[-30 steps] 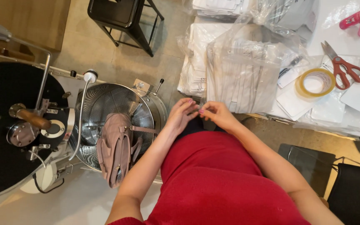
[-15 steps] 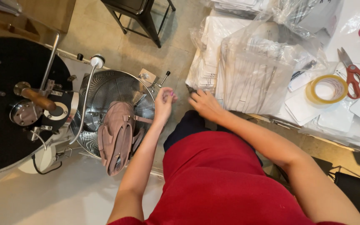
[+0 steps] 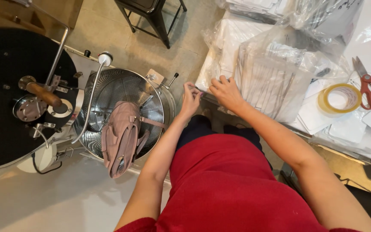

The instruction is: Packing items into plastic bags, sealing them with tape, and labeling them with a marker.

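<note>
Plastic-wrapped stack of white sheets point(image 3: 275, 77) lay at the near edge of the white table point(image 3: 368, 25), to the person's right. Right hand point(image 3: 226, 92) rested on the stack's near left corner, fingers curled down onto the wrap; whether it gripped the wrap could not be told. Left hand point(image 3: 190, 99) was just beside it, thumb and fingertips pinched together on something small and thin, too small to identify.

Surroundings: perforated steel drum point(image 3: 125, 111) stood left of the left hand, with a pink bag point(image 3: 121, 137) draped over its near rim. Black round machine top point(image 3: 5, 94) with a wooden-handled lever point(image 3: 44, 94) sat further left. Roll of tape point(image 3: 339, 99) and red-handled scissors point(image 3: 368, 81) lay on the table beyond the stack, well apart from both hands. Black stool point(image 3: 151, 13) stood on the floor above the drum.
</note>
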